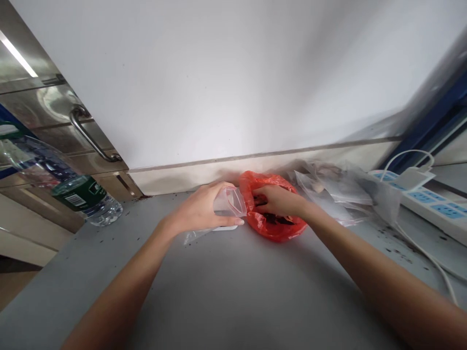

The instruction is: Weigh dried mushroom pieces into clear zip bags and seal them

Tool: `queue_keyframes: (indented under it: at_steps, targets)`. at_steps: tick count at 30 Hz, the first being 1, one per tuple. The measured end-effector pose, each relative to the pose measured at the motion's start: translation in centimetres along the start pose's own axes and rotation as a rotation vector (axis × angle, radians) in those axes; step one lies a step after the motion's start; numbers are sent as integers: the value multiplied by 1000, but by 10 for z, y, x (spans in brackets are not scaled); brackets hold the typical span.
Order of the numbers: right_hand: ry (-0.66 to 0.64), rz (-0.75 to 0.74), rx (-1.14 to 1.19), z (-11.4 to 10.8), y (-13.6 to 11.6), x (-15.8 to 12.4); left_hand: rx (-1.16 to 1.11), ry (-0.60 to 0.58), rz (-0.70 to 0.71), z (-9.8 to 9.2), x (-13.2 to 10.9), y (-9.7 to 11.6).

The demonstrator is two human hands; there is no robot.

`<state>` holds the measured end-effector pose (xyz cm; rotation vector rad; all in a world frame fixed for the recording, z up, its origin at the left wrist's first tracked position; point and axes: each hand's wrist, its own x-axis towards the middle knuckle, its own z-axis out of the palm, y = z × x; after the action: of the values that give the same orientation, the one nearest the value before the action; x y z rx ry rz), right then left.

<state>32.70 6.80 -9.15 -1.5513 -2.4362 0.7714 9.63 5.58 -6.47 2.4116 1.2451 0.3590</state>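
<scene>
My left hand (204,206) is closed around a small clear zip bag (230,200), thumb below and fingers above, with the bag's mouth held open toward the right. Right beside it stands a red plastic bag (255,221) with its rim rolled open. Inside are dark, dry-looking pieces (279,219) whose kind I cannot make out. My right hand (275,199) reaches into the red bag, its fingers bent and pressed together among the dark pieces; their tips are partly hidden. Under my left hand a flat white object (226,228) and some clear plastic (197,236) lie on the grey table (233,291).
Several clear plastic bags (335,187) lie to the right of the red bag. Beyond them are a white power strip (430,199) and a white cable (430,257). A large water bottle (76,187) stands at the left. A white wall (233,87) closes the back.
</scene>
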Motion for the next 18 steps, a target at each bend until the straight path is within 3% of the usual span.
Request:
queue_keyframes:
  at_steps: [7, 13, 18]
  targets:
    - [78, 88, -107, -24, 13, -5, -4, 8, 7, 2, 0, 4]
    - [-13, 146, -107, -36, 17, -15, -2, -9, 53, 5, 0, 7]
    - [7, 127, -92, -45, 12, -21, -9, -37, 53, 10, 1, 7]
